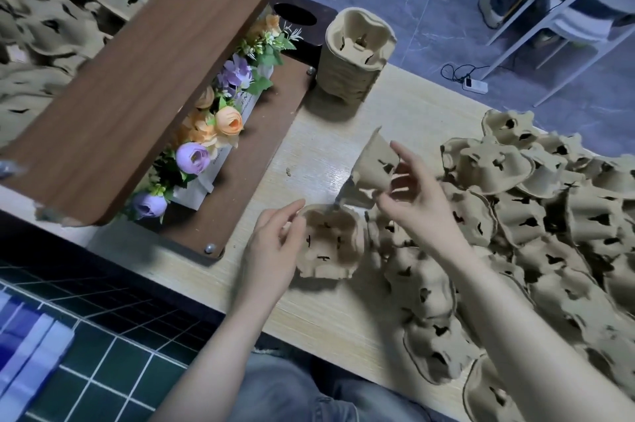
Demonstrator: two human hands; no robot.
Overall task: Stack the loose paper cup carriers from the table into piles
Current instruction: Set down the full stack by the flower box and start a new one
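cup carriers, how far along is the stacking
Done: one tall stack stands at the table's far edge. In hand: the right hand holds a loose carrier above the one the left hand steadies. Left: a big loose heap on the right, so most remains.

left grip (275, 243) curled, right grip (417, 194) pinching

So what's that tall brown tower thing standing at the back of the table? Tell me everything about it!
The tall stack of cup carriers is many brown moulded-pulp trays nested one inside another. It stands upright on the light wooden table, leaning slightly, next to the dark wooden flower shelf. The top tray shows hollow cup pockets with small slits. Its sides look ridged from the layered rims. Neither hand touches it.
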